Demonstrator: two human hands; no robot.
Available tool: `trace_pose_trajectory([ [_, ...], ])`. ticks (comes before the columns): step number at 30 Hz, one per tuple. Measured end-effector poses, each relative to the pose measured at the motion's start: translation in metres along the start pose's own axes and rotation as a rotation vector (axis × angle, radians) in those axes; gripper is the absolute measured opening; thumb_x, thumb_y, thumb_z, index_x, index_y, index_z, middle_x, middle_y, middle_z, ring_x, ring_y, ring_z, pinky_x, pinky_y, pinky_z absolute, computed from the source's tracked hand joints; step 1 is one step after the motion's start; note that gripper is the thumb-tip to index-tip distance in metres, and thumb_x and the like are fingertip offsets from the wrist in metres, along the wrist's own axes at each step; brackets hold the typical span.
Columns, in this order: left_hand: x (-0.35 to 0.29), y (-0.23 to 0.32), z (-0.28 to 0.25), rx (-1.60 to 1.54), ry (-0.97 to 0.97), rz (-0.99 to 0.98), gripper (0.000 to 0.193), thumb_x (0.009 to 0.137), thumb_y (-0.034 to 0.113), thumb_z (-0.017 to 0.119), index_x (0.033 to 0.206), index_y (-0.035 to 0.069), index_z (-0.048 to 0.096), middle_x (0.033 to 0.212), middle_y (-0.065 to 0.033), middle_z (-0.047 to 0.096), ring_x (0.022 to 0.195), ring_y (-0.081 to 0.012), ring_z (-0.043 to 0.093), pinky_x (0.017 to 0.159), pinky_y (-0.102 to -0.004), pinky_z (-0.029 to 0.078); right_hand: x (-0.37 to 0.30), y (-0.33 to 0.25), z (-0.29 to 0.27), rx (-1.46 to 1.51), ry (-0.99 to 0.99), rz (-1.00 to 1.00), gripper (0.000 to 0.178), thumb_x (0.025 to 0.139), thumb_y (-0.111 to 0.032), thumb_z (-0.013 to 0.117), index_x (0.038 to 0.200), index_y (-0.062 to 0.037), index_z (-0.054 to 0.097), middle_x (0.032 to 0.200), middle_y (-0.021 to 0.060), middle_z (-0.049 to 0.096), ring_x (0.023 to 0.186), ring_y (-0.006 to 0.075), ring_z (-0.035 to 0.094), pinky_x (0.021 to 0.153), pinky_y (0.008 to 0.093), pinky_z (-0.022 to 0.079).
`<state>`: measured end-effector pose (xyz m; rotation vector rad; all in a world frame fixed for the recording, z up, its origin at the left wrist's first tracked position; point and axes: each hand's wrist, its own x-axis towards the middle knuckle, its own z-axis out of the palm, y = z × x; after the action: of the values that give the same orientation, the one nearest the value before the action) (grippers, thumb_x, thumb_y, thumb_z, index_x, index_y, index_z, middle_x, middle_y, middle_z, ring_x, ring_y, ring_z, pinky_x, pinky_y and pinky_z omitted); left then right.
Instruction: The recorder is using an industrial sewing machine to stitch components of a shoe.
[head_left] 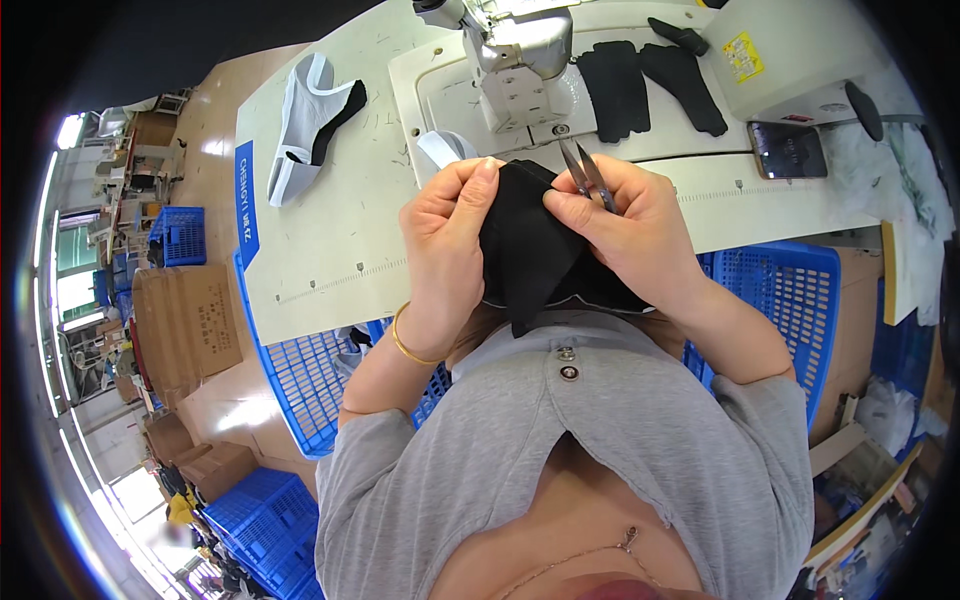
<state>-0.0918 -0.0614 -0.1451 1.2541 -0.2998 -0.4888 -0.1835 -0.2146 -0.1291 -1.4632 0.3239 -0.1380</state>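
Observation:
A black fabric piece hangs between my two hands at the table's near edge, its lower part draping over my lap. My left hand is closed on its upper left edge, thumb on top. With thumb and fingers pinched at its upper right edge, my right hand also holds thread snips, their blades pointing up and away from me. Just beyond the cloth stands a sewing machine. A white-grey piece lies partly hidden behind my left hand.
Grey-and-black sewn pieces lie on the table's left. Black fabric pieces rest right of the machine, near a phone and a pale machine housing. Blue baskets stand under the table; a cardboard box is on the floor.

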Motion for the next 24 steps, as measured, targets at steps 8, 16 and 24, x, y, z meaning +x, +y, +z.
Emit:
trace_pose_trajectory([
  [8,0.0007,0.0037,-0.0022,-0.059,-0.028,-0.013,0.014,0.094,0.007,0.064,0.101,-0.004,0.068,0.089,-0.0045,0.069,0.077,-0.0072,0.062,0.070,-0.0195,0.050,0.0007,0.0042,-0.0010,0.074,0.016,-0.003,0.017,0.089,-0.016,0.068,0.084,-0.0005,0.064,0.066,-0.0077,0.052,0.061,-0.0007,0.040,0.051,0.0205,0.030],
  [16,0.0001,0.0052,0.0024,0.020,0.012,0.023,0.013,0.089,0.003,0.069,0.100,-0.003,0.069,0.088,-0.0055,0.069,0.078,-0.0081,0.063,0.070,-0.0206,0.051,0.0022,0.0050,0.0000,0.084,0.016,-0.008,0.015,0.089,-0.015,0.067,0.084,-0.0008,0.063,0.065,-0.0077,0.051,0.061,-0.0006,0.040,0.051,0.0204,0.031],
  [24,0.0003,0.0072,0.0017,0.004,0.010,0.049,0.012,0.088,0.002,0.070,0.099,-0.003,0.069,0.088,-0.0060,0.069,0.077,-0.0081,0.063,0.069,-0.0204,0.051,0.0029,0.0067,0.0036,0.089,0.028,-0.020,0.014,0.089,-0.014,0.067,0.084,-0.0009,0.063,0.065,-0.0071,0.052,0.061,-0.0006,0.042,0.052,0.0202,0.032],
])
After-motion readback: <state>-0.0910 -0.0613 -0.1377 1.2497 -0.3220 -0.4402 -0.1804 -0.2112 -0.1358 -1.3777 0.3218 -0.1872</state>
